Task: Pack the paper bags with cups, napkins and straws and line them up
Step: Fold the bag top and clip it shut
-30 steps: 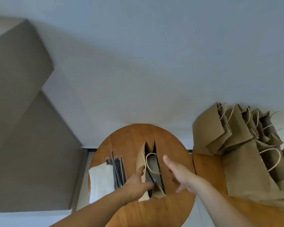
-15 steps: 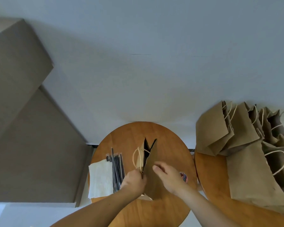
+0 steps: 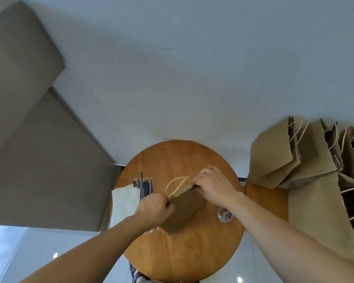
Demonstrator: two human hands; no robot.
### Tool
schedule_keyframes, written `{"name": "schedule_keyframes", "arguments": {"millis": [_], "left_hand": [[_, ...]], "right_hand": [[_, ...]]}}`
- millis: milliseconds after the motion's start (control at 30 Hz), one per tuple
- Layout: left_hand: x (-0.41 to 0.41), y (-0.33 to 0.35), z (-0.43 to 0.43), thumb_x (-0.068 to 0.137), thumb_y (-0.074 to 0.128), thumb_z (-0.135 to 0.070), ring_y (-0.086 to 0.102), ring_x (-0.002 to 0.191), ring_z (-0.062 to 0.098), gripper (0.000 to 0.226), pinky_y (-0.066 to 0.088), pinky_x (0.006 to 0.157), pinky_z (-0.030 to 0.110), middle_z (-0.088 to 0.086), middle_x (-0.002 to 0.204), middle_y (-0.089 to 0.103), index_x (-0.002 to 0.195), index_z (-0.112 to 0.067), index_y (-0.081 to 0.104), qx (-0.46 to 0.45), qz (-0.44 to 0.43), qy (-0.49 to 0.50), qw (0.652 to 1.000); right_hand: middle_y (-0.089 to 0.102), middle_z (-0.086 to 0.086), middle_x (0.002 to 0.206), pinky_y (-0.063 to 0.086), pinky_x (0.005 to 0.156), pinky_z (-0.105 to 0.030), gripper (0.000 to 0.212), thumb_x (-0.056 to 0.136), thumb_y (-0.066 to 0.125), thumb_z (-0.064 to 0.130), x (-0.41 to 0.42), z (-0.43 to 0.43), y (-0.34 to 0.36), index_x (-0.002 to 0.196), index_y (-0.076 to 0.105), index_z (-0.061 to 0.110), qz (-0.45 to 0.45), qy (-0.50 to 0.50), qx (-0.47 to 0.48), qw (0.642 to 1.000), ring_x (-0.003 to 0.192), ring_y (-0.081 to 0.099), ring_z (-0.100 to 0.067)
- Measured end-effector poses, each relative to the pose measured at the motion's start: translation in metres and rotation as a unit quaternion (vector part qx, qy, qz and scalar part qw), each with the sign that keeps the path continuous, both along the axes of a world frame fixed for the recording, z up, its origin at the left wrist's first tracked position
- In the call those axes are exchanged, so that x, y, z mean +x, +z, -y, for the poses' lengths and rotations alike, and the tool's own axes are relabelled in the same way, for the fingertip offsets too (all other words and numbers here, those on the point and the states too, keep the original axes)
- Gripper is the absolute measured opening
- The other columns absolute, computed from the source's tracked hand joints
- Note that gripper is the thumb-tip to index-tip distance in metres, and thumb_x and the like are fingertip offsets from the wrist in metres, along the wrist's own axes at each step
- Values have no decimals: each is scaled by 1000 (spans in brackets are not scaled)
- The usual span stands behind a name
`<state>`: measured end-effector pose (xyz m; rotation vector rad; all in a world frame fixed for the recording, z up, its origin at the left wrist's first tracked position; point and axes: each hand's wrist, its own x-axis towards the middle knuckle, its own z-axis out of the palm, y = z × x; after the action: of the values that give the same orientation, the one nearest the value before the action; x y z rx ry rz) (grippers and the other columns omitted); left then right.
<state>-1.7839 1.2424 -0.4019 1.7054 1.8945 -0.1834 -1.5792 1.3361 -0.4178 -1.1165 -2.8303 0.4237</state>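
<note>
Paper bag (image 3: 184, 209) centre frame, top folded over, contents hidden; tub (image 3: 225, 214) lower right holds coloured paper clips. Left hand (image 3: 153, 209), right hand (image 3: 215, 186) each pinch a bag top corner.

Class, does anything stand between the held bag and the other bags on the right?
Only a small tub of coloured paper clips, low on the round table right of the held bag; otherwise nothing visible before the other bags.

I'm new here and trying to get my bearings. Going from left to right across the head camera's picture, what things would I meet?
napkins → straws → paper bag being held → tub of coloured paper clips → pile of paper bags on the next table
</note>
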Motion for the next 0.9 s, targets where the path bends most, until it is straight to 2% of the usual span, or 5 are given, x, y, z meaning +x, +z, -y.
{"name": "schedule_keyframes", "arguments": {"millis": [200,400,633,733,900], "left_hand": [[24,-8,2,96,44,-52,67,76,18,38,55,67,29,-1,83,69,99,-23,68,80,-55,44,994],[20,-25,10,97,46,-54,66,75,21,37,51,65,31,-1,78,68,86,-23,64,108,-31,103,988],[19,-26,7,99,49,-47,64,72,22,29,53,65,35,0,75,67,94,-29,69,126,19,103,987],[18,-27,2,100,48,-46,64,73,24,30,52,64,35,4,75,67,96,-25,70,113,15,104,988],[18,-27,-1,99,44,-52,64,77,22,44,54,72,40,5,81,69,102,-19,73,80,24,132,988]], "right_hand": [[71,14,107,39,99,-35,19,94,63,34,8,-8,-3,108,72,27,-17,2,-33,999,104,55,-13],[61,13,108,43,81,-20,27,98,54,35,51,-10,-27,118,65,20,-181,-228,-54,955,99,57,-6],[71,-2,93,54,64,-32,24,98,47,20,102,21,-111,101,71,18,150,-257,-212,931,78,63,-16],[70,0,100,41,56,-25,26,101,45,27,100,22,-135,110,69,21,192,-239,-214,927,76,55,-12],[67,3,84,49,56,-28,25,100,47,31,95,19,-162,97,70,19,214,-263,-217,915,69,59,-12]]}}
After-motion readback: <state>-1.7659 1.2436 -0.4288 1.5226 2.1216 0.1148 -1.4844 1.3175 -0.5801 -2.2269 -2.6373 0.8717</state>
